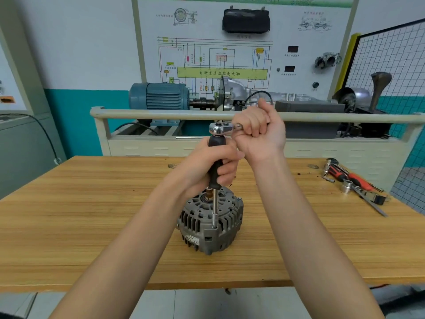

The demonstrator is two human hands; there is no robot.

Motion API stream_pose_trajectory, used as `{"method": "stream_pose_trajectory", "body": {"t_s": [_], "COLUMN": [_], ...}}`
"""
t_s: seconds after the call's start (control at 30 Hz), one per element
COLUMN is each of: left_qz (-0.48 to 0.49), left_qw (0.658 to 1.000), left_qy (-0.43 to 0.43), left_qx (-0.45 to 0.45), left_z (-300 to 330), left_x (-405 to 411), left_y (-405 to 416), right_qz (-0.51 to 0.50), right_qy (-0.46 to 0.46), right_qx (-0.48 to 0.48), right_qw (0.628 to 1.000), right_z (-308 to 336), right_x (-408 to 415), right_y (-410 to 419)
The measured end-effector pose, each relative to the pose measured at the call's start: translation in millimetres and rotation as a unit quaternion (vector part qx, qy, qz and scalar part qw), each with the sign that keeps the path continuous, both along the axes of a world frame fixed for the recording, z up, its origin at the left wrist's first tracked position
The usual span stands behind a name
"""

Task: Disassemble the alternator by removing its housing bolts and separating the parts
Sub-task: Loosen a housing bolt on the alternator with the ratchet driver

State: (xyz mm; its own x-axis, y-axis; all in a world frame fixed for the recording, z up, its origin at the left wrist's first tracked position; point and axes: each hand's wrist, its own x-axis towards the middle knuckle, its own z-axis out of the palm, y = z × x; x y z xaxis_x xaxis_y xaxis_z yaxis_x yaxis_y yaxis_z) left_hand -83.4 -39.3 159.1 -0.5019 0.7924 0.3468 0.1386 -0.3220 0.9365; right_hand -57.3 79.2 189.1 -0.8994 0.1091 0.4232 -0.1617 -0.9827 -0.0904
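Note:
A grey finned alternator [210, 224] stands on end on the wooden table [92, 203], its shaft pointing up. A black-handled socket driver [215, 166] stands upright on it, with its chrome shaft tip [214, 223] seated at the housing's front edge. My left hand [207, 166] grips the black handle. A chrome ratchet head [219, 128] sits on top of the handle. My right hand [257, 130] is wrapped round the ratchet's handle, which is hidden in the fist.
Loose tools lie at the table's right end: a red-handled tool [351, 178], a chrome socket [346, 187] and a flat file [372, 204]. Behind the table stands a training rig with a rail [161, 115] and a blue motor [158, 96].

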Motion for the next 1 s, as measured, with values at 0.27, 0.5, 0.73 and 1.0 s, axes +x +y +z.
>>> {"method": "stream_pose_trajectory", "body": {"t_s": [0.27, 0.5, 0.73, 1.0], "left_qz": [0.146, 0.314, 0.154, 0.022], "left_qw": [0.989, 0.949, 0.987, 0.999], "left_qy": [-0.027, -0.010, -0.021, -0.032], "left_qx": [0.021, 0.040, 0.043, 0.022], "left_z": [-3.7, -3.6, 0.0, 4.6], "left_x": [6.9, 12.3, 1.2, 1.2], "left_y": [10.9, 22.9, 4.1, 4.5], "right_qz": [-0.133, -0.507, -0.301, -0.031], "right_qy": [0.045, 0.160, 0.128, 0.014], "right_qx": [0.033, 0.184, 0.177, 0.018], "right_qw": [0.990, 0.827, 0.928, 0.999], "right_z": [-0.4, -12.5, -0.6, 0.8], "right_x": [17.1, 31.8, 28.2, 2.2], "right_y": [-6.6, -54.3, -25.5, 0.0]}}
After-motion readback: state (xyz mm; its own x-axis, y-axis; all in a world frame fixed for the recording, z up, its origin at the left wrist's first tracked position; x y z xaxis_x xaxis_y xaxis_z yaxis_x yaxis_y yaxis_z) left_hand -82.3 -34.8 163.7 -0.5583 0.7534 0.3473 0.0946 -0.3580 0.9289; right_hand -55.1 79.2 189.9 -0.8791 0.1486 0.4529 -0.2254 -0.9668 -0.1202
